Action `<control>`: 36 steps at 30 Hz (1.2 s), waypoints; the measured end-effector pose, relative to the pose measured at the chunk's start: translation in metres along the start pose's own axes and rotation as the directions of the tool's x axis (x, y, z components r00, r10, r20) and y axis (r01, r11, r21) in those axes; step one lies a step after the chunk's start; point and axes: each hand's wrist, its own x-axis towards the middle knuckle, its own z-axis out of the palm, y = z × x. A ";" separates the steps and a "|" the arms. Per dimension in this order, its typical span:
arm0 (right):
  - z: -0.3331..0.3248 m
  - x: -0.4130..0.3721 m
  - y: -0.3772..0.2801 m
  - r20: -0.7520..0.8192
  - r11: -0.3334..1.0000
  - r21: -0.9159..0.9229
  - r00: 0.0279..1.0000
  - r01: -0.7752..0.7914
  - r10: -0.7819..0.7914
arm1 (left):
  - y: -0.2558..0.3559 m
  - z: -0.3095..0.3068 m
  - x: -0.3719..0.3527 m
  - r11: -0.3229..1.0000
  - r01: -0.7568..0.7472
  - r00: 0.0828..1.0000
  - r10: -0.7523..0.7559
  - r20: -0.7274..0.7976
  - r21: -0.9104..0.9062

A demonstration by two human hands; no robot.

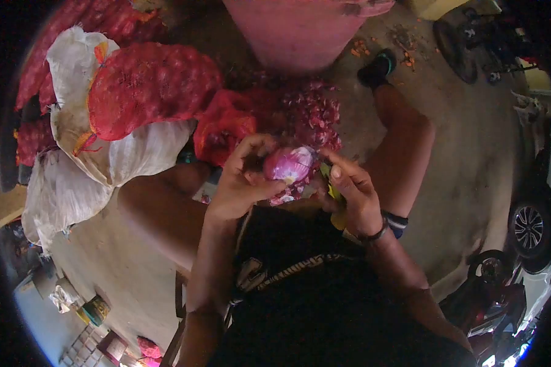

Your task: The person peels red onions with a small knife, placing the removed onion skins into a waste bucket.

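A red onion point(290, 165) with a pale patch on its skin is held in my left hand point(245, 177), whose fingers and thumb curl around its left side. My right hand point(355, 192) is close against the onion's right side and grips a yellow-handled knife point(333, 186); its blade is hard to make out. Below and beyond the hands, a heap of onion skins and pieces point(312, 113) lies on the floor. An open red mesh sack point(226, 122) sits just left of that heap.
A full red mesh sack of onions point(156, 88) rests on white woven sacks point(147, 153) at the left. A large pink tub point(293, 37) stands ahead. Orange scraps point(361, 46) dot the concrete floor point(471, 147). Parked vehicles, one with a visible wheel point(529, 226), are at the right.
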 end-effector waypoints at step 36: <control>-0.006 0.008 0.028 0.125 0.808 -0.483 0.939 0.339 -0.320 | -0.032 0.017 0.010 0.987 -0.159 0.957 0.151 -0.248 -0.011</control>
